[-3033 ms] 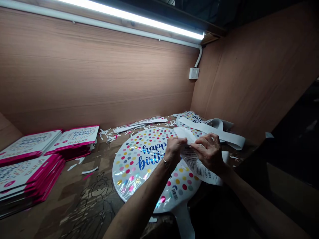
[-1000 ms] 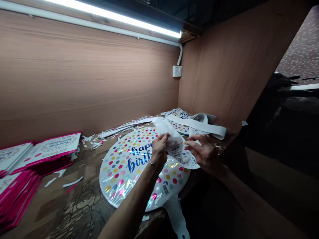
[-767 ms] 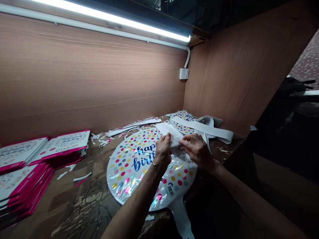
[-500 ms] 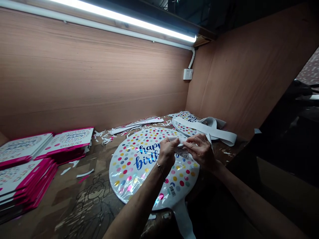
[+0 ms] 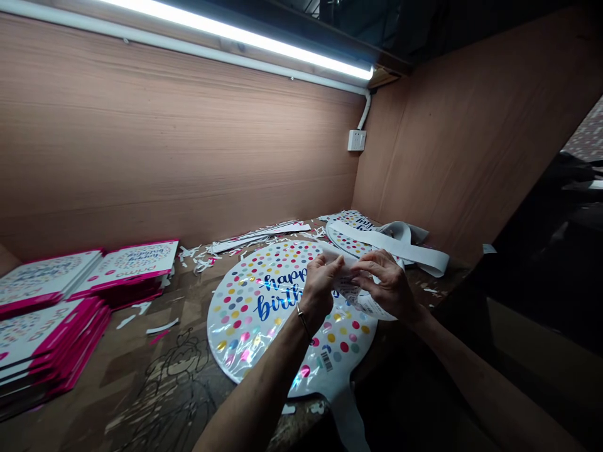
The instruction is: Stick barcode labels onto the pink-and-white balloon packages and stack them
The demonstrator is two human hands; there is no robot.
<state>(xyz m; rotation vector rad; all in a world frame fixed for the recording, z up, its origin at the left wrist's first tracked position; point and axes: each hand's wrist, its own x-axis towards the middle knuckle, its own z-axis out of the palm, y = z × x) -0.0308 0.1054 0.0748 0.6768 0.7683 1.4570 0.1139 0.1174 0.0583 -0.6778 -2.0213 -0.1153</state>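
A round white foil balloon (image 5: 264, 339) with coloured dots and blue "happy birthday" lettering lies flat on the table, its tail hanging over the front edge. Above its right part, my left hand (image 5: 320, 282) pinches a thin white printed sheet (image 5: 351, 285). My right hand (image 5: 389, 285) is closed on the same sheet from the right, fingertips near those of my left hand. Part of the sheet hangs below my right hand, showing small print.
Stacks of pink-edged printed packs (image 5: 132, 260) stand at the left. White strips (image 5: 264, 235) and paper scraps lie along the back wall. More dotted balloons (image 5: 348, 237) and a curled white band (image 5: 419, 257) lie at the back right.
My right hand has turned and its fingers have shifted on the sheet. More of the sheet now shows, spread between and below my hands.
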